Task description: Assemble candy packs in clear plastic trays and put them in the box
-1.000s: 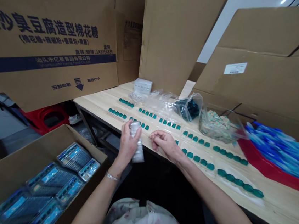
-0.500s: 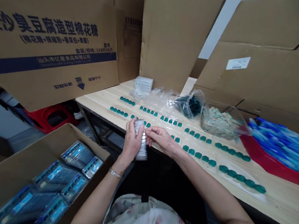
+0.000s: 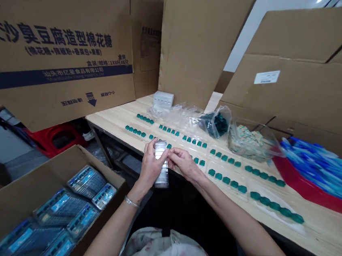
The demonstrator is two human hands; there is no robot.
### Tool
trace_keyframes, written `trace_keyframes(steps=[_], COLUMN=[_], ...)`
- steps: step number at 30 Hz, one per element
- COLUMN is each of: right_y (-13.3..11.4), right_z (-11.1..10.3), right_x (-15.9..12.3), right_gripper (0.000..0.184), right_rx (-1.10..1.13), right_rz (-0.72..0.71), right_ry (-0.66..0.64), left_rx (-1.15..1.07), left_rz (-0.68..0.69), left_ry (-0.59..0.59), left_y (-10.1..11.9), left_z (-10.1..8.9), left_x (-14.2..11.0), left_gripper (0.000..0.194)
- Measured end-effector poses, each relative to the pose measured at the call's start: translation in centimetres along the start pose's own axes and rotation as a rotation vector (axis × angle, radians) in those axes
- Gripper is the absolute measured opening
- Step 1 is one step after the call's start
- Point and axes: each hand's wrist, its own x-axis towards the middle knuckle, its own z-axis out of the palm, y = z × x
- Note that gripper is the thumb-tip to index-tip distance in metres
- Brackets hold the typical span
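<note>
My left hand (image 3: 151, 164) is wrapped round a stack of clear plastic trays (image 3: 162, 173), held upright over the table's front edge. Close beside it, my right hand (image 3: 183, 162) is closed in a pinch at the stack's right edge; its fingertips touch the stack or a tray edge, and what lies between them is too small to make out. Rows of dark green pieces (image 3: 227, 180) sit in clear trays on the wooden table (image 3: 115, 116) beyond and to the right of my hands.
At the left stands an open carton (image 3: 111, 199) of packed blue-labelled trays. Bags of green pieces (image 3: 216, 124) and small printed sachets (image 3: 247, 140) lie at the back. A red tray (image 3: 312, 188) holds blue packets on the right. Large cardboard sheets (image 3: 198, 39) stand behind.
Both hands stay at the stack of trays, with the right fingers shifted slightly in toward it. The whole view has tilted a little.
</note>
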Motion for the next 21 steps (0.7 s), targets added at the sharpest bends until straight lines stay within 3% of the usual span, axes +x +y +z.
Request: trace_keyframes(steps=[10, 21], right_y=[0.4, 0.4], right_z=[0.8, 1.0], right_x=[-1.5, -2.7], right_gripper=[0.022, 0.023], right_rx=[-0.029, -0.090], right_rz=[-0.037, -0.076], right_ry=[0.137, 0.118], left_rx=[0.012, -0.035], left_rz=[0.050, 0.035], left_ry=[-0.005, -0.062], left_y=[0.8, 1.1], left_z=[-0.3, -0.5], left_x=[-0.5, -1.3], left_gripper=[0.044, 0.043])
